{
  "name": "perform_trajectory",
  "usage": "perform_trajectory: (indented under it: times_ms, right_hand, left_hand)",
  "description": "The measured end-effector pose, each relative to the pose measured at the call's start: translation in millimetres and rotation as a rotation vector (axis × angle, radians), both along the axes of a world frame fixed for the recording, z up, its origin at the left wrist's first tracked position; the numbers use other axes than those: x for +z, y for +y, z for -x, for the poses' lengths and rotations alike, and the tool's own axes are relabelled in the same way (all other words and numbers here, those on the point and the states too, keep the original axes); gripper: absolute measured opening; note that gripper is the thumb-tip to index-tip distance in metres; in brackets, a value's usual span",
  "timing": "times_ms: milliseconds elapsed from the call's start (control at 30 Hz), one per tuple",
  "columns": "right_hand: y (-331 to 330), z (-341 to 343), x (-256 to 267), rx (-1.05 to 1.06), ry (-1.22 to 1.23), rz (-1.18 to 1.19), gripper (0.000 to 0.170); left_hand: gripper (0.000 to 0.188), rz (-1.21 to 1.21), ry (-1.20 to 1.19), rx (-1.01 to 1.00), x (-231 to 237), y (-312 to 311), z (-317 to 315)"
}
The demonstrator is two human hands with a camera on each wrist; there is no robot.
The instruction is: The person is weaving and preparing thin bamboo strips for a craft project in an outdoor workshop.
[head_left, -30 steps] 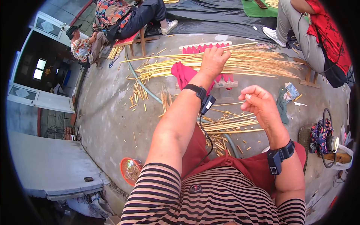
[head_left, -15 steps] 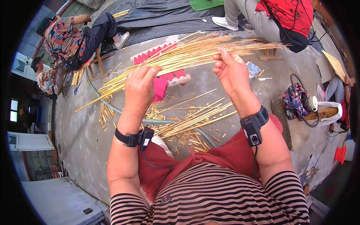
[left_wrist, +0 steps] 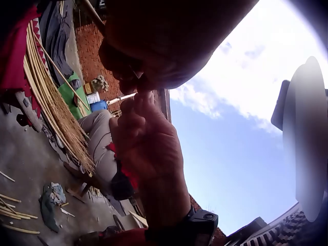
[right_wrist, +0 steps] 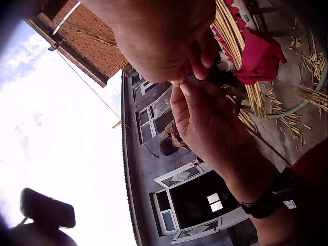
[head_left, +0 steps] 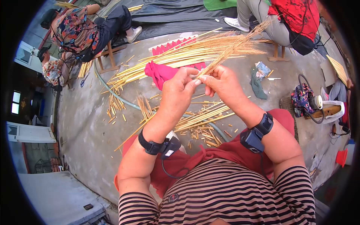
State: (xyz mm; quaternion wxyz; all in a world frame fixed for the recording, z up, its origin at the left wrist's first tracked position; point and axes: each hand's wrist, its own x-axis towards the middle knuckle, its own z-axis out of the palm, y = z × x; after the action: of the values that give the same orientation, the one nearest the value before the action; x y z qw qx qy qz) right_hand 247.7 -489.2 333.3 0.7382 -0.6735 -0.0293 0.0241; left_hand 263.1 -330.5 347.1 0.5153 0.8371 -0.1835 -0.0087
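Observation:
Both hands meet in front of the body around one straw-coloured stalk with a bristly seed head (head_left: pixel 221 59). The left hand (head_left: pixel 173 93) pinches it between thumb and fingers, and its lower end slants down to the left past the forearm. Close beside it, thumb near thumb, the right hand (head_left: pixel 226 87) pinches the stalk just below the bristles. Fingertips of the left hand (right_wrist: pixel 210 120) and right hand (left_wrist: pixel 148 138) come together in the wrist views. Beyond them a bundle of similar stalks (head_left: pixel 131 73) lies across a rack with red zigzag edging (head_left: pixel 170 45), a pink cloth (head_left: pixel 159 74) over it.
Loose stalks (head_left: pixel 210 117) and many short cut pieces (head_left: pixel 204 137) lie on the concrete near the knees. A green hose (head_left: pixel 123 99) crosses the ground. Seated people are at upper left and upper right. A bag (head_left: pixel 302 95) stands at the right.
The left hand has left the bundle and the right hand has come back from the bristly ends. Both are now together nearer the body, holding a single stalk drawn from the bundle.

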Motion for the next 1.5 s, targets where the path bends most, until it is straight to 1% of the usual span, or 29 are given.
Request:
perform_trajectory:
  times_ms: [33,100,200,333,533,667,767,867,900,1000,1067,1100,1200,1233,1300,1400,1500]
  right_hand:
    - [-2,-2,-2,0.037,0.025,0.021,0.015]
    - [-5,-9,-11,0.12,0.087,0.058,0.015]
    - [5,-16,-17,0.199,0.059,-0.055,0.016]
    - [7,-23,-11,0.23,0.125,-0.162,0.015]
    - [-3,-44,-7,0.24,0.046,0.028,0.014]
    - [-26,-61,-7,0.135,0.039,0.065,0.013]
    - [-44,-72,-11,-0.117,-0.071,-0.19,0.019]
    - [-48,-73,-12,-0.19,-0.022,-0.468,0.024]
    - [-45,-70,-11,-0.114,0.064,-0.47,0.029]
    - [-26,-57,-3,0.047,0.127,-0.338,0.029]
    - [-15,-52,-2,0.068,0.061,-0.26,0.026]
    - [-13,-50,-4,0.079,0.029,-0.219,0.025]
    - [-12,-55,-18,0.074,-0.073,-0.198,0.014]
    - [-12,-55,-19,0.069,-0.08,-0.175,0.012]
    - [-11,-56,-20,0.06,-0.093,-0.13,0.008]
    - [-2,-47,-17,0.051,-0.081,-0.144,0.007]
    - [-2,-49,-19,0.059,-0.06,-0.101,0.006]
  left_hand:
    - [0.018,-0.04,-0.017,0.03,3,2,1]
    - [0.017,0.037,-0.014,0.008,-7,7,-2]
    - [0.015,0.121,0.025,0.012,-16,16,-7]
    - [0.012,0.225,0.093,-0.01,-11,18,-13]
    - [0.01,0.052,0.103,0.051,-3,18,-25]
    - [0.011,0.11,0.24,0.079,-3,26,-40]
    - [0.011,0.215,0.293,0.135,-1,28,-47]
    - [0.013,0.286,0.326,0.174,2,29,-51]
    - [0.014,0.3,0.332,0.174,3,28,-50]
    - [0.016,0.269,0.381,0.137,3,27,-48]
    - [0.015,0.223,0.438,0.112,1,24,-44]
    - [0.015,0.194,0.422,0.073,1,22,-43]
    - [0.014,0.171,0.385,0.026,-5,14,-39]
    - [0.014,0.199,0.399,0.006,-5,12,-37]
    - [0.013,0.208,0.349,0.014,1,2,-32]
    - [0.011,0.205,0.308,0.016,0,-1,-29]
    - [0.01,0.201,0.298,0.001,3,-1,-29]
